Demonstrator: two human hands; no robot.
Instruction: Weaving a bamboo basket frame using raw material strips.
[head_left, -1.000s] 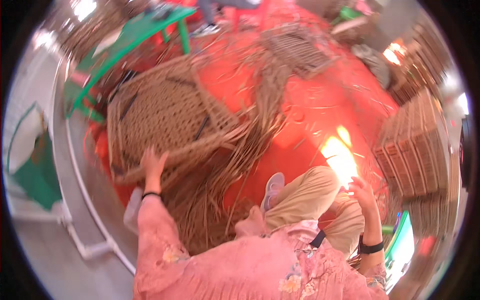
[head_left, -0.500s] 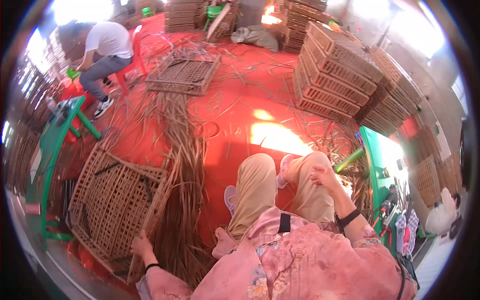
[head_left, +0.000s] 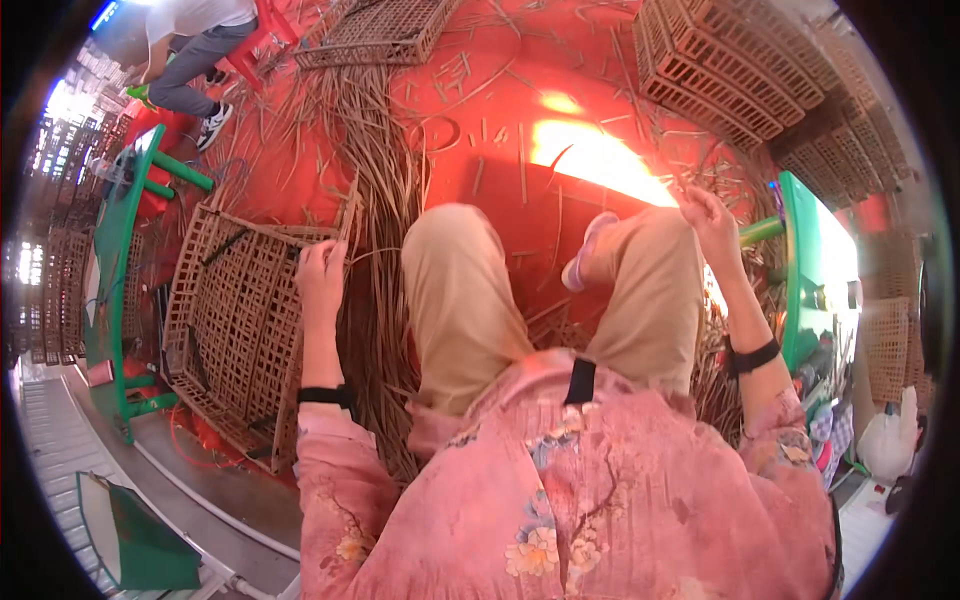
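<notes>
A woven lattice crate [head_left: 240,325] made of thin brown strips leans at my left. My left hand [head_left: 322,275] is at its right rim near the far corner, fingers bent together. A thin strip [head_left: 378,249] curves out beside these fingers; whether they grip it or the rim is hidden. My right hand [head_left: 708,215] is off my right knee, beside its outer edge, with loosely bent fingers and nothing visible in them. Between the crate and my left leg lies a thick bundle of long brown strips [head_left: 375,180].
Green tables stand at left [head_left: 115,260] and right [head_left: 795,250]. Stacked lattice crates [head_left: 730,75] rise at the far right. Another crate [head_left: 375,30] lies ahead on the red floor [head_left: 480,100], among scattered strips. A person [head_left: 190,60] sits on a red chair [head_left: 262,45] at far left.
My view has tipped downward. My left hand has moved up along the crate's right rim toward its far corner. My right hand has lifted off my knee and moved outward.
</notes>
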